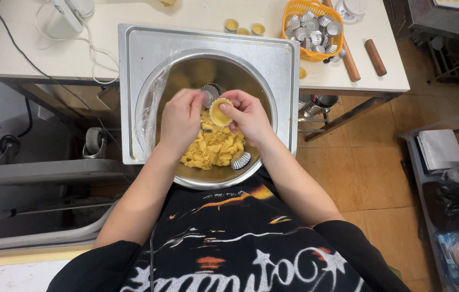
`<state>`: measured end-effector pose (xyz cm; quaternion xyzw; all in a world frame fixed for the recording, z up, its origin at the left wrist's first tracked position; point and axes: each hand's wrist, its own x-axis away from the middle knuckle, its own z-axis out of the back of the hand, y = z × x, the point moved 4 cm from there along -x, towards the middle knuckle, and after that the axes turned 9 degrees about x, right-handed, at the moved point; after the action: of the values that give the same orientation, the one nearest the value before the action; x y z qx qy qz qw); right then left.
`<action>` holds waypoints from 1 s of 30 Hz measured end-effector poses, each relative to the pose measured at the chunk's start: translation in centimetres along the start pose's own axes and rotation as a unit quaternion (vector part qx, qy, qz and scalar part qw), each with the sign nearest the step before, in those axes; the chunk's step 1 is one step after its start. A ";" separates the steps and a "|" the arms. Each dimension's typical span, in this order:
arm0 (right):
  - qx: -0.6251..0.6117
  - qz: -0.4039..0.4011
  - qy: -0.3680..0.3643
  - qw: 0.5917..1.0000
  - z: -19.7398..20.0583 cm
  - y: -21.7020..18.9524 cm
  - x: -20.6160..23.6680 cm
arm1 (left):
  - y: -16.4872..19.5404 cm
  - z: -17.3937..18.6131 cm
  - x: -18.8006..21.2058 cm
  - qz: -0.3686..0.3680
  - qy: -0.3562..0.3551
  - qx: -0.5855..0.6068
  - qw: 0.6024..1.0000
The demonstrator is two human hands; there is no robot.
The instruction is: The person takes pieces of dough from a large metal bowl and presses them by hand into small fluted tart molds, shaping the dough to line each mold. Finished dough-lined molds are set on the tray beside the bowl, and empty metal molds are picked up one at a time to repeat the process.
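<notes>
- Pinching from both sides, the fingers [228, 110] of the two hands close on a small round tart shell [220, 112], pale yellow dough pressed into a little mould, held just above the middle of a metal bowl.
- The right hand [250, 117] has its thumb pressed onto the rim of the tart shell, its other fingers curled under it.
- The left hand [182, 119] has its fingertips bent in tight against the shell's other side, knuckles up toward the camera.
- An empty fluted tin [211, 92] shows just behind the left hand's fingertips, inside the bowl.
- Below the hands lies a heap of crumbly yellow dough [214, 150] on the bowl's bottom, and another empty fluted mould [240, 160] leans beside it at the right.
- The metal bowl [251, 70] is wide and shiny, with clear plastic film [151, 108] hanging over its left rim.
- The bowl sits on a square metal tray [132, 81], which rests on the edge of a pale table [34, 48].
- Farther off on the table stand an orange basket [312, 27] full of empty tins, three filled small tart shells [244, 27] near the tray's far edge, and a wooden rolling pin [350, 64].
</notes>
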<state>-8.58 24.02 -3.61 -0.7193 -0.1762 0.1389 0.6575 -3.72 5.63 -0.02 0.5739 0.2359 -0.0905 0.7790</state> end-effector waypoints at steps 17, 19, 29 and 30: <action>0.278 0.103 0.028 0.955 -1.8 -1.7 0.4 | -1.5 -3.3 1.2 0.341 -0.201 0.448 0.801; 0.309 0.119 0.025 0.943 -2.1 -2.1 0.3 | -1.3 -3.2 1.1 0.359 -0.194 0.448 0.796; 0.373 0.159 0.024 0.914 -2.7 -3.1 0.6 | -1.7 -3.2 0.9 0.370 -0.144 0.437 0.807; 0.401 0.213 0.027 0.891 -3.0 -3.5 0.7 | -1.8 -3.2 0.9 0.375 -0.140 0.451 0.798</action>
<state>-6.92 21.87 0.21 -0.4184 0.0694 0.3153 0.8489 -4.57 8.18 -2.70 0.8851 -0.1767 0.0332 0.4293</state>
